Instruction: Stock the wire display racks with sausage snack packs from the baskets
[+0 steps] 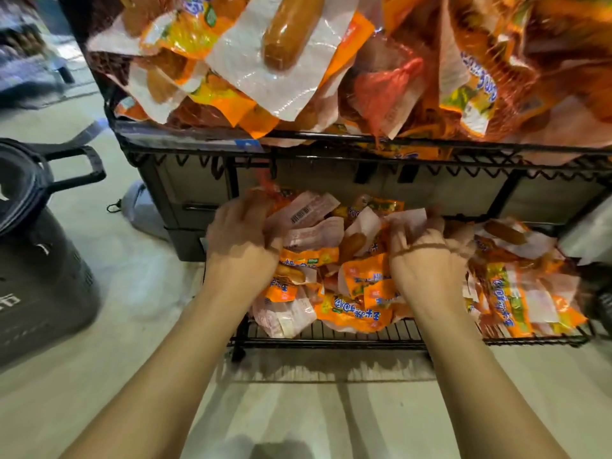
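Head view, looking down at a black wire display rack [364,138] standing on a pale grey floor [298,412].

- Lower wire shelf [331,339]: loose heap of orange-and-white plastic sausage snack packs [357,314], spread from the shelf's left end to its right, some overhanging the front edge. One white-backed pack [303,212] lies barcode up near the back.
- Left hand [241,238]: at the left end of the heap, fingers curled down into the packs, gripping a bunch. Exactly how many, can't tell; motion blur.
- Right hand [430,260]: mid-heap, fingers curled over and dug into the packs, holding some. Fingertips are hidden under the wrappers.
- Hands are well apart, both on the lower shelf, forearms bare.
- Upper shelf: piled high with the same packs, spilling over the front rail. One large clear-and-white pack [291,31] with a brown sausage showing sits on top. A red mesh net bag [387,86] hangs among them.
- Dark grey plastic basket [43,279] with a black handle [84,167] stands on the floor left of the rack, apart from it.
- Grey drawer unit [195,193] sits behind the rack's left side.
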